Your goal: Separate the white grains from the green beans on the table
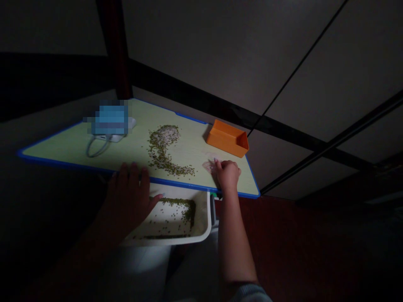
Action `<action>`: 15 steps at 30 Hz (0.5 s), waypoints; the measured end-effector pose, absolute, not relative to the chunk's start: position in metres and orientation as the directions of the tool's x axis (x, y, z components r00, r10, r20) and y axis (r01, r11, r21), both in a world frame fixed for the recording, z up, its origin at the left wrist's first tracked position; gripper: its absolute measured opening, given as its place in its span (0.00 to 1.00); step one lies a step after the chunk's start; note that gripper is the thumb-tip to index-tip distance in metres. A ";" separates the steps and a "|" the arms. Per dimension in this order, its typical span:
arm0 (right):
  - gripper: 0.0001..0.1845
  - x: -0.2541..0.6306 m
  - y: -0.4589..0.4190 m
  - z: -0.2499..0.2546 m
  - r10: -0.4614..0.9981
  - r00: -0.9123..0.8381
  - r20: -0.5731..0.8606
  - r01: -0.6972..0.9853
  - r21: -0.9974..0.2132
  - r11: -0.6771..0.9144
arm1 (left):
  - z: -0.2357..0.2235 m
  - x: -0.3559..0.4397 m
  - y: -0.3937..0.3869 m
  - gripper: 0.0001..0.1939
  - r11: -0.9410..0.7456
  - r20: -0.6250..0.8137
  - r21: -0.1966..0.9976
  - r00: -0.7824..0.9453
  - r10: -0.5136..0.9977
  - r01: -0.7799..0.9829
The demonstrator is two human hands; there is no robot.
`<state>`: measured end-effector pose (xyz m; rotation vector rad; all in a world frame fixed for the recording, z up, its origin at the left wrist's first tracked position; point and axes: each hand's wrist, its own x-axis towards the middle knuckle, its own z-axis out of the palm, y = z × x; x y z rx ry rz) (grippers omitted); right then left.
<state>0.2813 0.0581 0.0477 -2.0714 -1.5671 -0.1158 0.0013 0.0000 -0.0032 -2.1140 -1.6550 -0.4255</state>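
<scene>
My right hand [229,174] is closed above the right part of a pale yellow-green tabletop [192,144] with a blue edge. Beside its fingertips lies a pale pinkish, see-through patch [209,167]; whether the fingers grip it I cannot make out. At the near edge, my left hand [129,199] rests with fingers stretched onto the top and thumb apart, holding nothing. Small green grains [159,157], like mung beans, lie in a curved band between the hands, mixed with whitish bits at the far end. More green grains [187,209] lie in a white bin [206,228] below the edge.
An open orange box [226,142] stands at the tabletop's back right. On the left sits a blurred-out blue object [110,119] with a looped grey cable [90,149]. Pale panels [204,54] rise behind the table. The reddish floor [267,243] shows at right in dim light.
</scene>
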 end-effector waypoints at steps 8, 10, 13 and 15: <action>0.20 0.284 0.059 0.045 0.901 0.107 0.421 0.897 -0.431 0.095 | -0.002 0.001 0.001 0.40 -0.206 0.485 -0.090 0.223 0.845 0.974; 0.21 0.284 0.059 0.046 0.903 0.085 0.421 0.878 -0.460 0.132 | -0.002 0.001 0.000 0.40 -0.211 0.485 -0.072 0.219 0.847 0.975; 0.22 0.283 0.059 0.047 0.905 0.060 0.422 0.860 -0.482 0.168 | -0.001 0.001 -0.001 0.39 -0.213 0.476 -0.072 0.221 0.851 0.974; 0.22 0.283 0.059 0.047 0.905 0.044 0.424 0.853 -0.488 0.187 | -0.002 0.002 -0.001 0.39 -0.218 0.473 -0.071 0.225 0.852 0.973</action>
